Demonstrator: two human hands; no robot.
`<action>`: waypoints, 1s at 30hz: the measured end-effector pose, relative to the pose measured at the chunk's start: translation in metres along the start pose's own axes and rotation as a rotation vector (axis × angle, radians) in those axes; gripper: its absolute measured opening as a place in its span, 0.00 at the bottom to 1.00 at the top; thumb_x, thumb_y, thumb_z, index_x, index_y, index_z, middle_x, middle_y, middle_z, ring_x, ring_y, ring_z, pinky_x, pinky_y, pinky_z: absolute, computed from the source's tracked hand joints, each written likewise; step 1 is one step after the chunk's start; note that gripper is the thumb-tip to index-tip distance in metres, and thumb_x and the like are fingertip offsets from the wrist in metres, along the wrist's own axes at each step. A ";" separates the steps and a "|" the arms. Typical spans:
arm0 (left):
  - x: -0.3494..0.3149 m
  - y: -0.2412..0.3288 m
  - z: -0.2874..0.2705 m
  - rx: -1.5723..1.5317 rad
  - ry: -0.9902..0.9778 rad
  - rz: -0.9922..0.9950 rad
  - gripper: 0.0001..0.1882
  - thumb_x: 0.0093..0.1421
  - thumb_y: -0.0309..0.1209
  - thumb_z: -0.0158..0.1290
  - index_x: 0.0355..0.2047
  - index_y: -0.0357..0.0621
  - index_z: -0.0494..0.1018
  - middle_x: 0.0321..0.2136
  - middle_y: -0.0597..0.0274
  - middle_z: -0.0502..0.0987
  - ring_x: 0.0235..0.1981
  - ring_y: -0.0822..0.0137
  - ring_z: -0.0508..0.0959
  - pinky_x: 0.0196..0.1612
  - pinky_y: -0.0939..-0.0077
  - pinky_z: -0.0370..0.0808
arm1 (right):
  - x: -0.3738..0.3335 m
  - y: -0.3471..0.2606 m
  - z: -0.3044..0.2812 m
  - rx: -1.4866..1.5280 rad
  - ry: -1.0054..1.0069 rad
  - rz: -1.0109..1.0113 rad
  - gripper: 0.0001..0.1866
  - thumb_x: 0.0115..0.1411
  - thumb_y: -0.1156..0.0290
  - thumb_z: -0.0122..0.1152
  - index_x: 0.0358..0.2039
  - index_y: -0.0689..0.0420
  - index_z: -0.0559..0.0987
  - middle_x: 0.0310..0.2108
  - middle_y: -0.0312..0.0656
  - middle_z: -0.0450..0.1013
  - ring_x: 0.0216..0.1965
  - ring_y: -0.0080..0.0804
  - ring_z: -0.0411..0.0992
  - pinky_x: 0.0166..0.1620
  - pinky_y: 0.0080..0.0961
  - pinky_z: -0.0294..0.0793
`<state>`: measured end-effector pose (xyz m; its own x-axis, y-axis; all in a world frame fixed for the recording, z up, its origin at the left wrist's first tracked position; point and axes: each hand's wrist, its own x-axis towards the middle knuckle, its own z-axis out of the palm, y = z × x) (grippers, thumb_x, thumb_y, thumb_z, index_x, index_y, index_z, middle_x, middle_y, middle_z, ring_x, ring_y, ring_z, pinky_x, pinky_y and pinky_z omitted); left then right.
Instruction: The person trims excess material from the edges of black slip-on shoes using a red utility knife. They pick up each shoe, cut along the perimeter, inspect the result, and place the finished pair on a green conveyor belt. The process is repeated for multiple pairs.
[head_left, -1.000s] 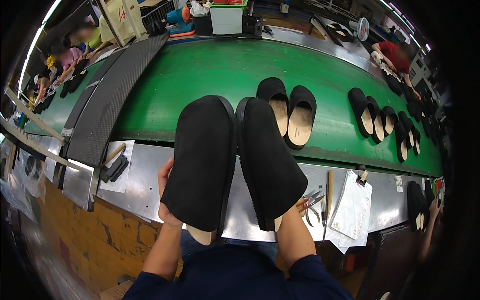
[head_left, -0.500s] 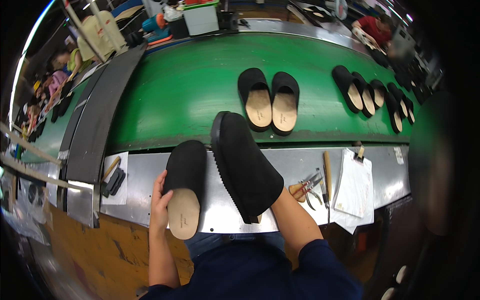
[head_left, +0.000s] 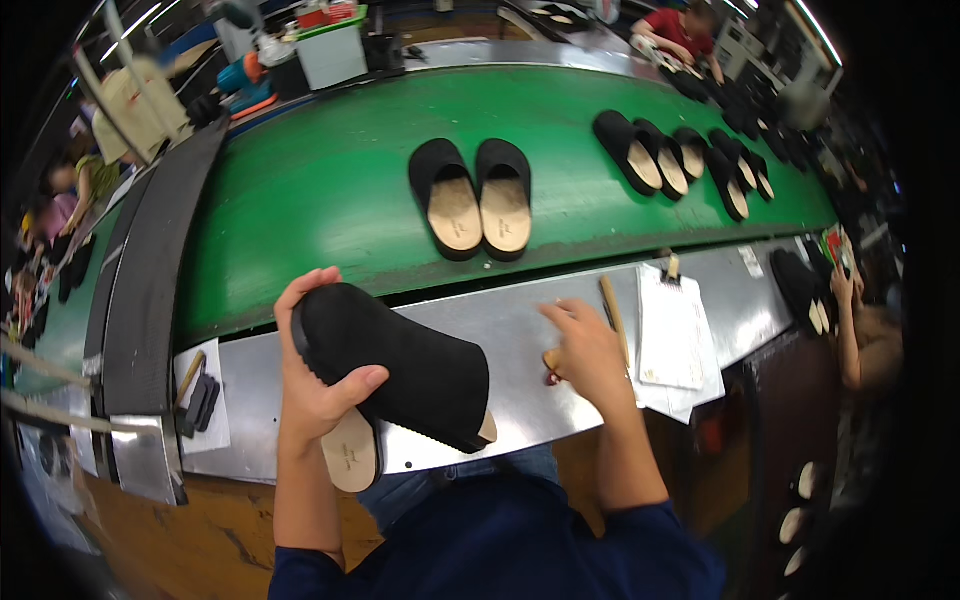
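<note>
Slippers in my left hand, small tool under my right.

My left hand clamps a black slipper pair, long axis running down-right over the steel worktop; my right hand, fingers curled loosely, touches a wooden-handled tool just right of them. Beyond, the green conveyor belt carries another slipper pair.

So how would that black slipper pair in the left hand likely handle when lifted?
Probably light: the left hand alone holds the black slipper pair off the bench. The fuzzy upper looks grippy rather than slippery. The flat tan insoles suggest fairly stiff soles.
</note>
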<state>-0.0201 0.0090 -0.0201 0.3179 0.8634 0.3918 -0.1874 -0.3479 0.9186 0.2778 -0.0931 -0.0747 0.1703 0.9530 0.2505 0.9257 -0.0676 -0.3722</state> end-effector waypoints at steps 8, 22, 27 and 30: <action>-0.008 0.007 -0.005 0.094 -0.058 -0.008 0.55 0.36 0.32 0.77 0.62 0.45 0.56 0.46 0.59 0.70 0.48 0.67 0.71 0.54 0.70 0.70 | -0.029 0.054 0.001 -0.242 -0.122 -0.008 0.12 0.51 0.79 0.61 0.37 0.54 0.83 0.51 0.44 0.74 0.47 0.45 0.73 0.48 0.37 0.75; -0.022 0.005 -0.006 0.227 0.016 0.141 0.46 0.46 0.36 0.71 0.60 0.41 0.55 0.45 0.54 0.70 0.49 0.61 0.72 0.55 0.66 0.67 | 0.002 0.048 0.001 -0.008 0.155 -0.092 0.05 0.60 0.77 0.61 0.37 0.58 0.75 0.38 0.42 0.75 0.32 0.40 0.78 0.34 0.33 0.77; -0.024 0.012 -0.002 0.291 0.004 0.183 0.46 0.46 0.37 0.71 0.60 0.41 0.56 0.51 0.51 0.66 0.52 0.59 0.70 0.58 0.65 0.65 | 0.002 -0.058 0.006 0.985 0.528 -0.427 0.14 0.62 0.85 0.55 0.46 0.61 0.65 0.39 0.49 0.73 0.36 0.42 0.80 0.39 0.29 0.84; -0.027 0.015 -0.002 0.347 0.002 0.231 0.46 0.44 0.36 0.71 0.60 0.41 0.57 0.53 0.50 0.64 0.54 0.56 0.69 0.58 0.65 0.66 | 0.006 -0.122 -0.012 0.816 0.470 -0.858 0.16 0.50 0.84 0.68 0.38 0.60 0.73 0.40 0.53 0.79 0.41 0.47 0.81 0.39 0.31 0.84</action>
<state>-0.0333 -0.0183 -0.0168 0.3023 0.7486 0.5901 0.0710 -0.6350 0.7692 0.1697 -0.0826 -0.0171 -0.1201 0.3939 0.9113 0.3510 0.8755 -0.3321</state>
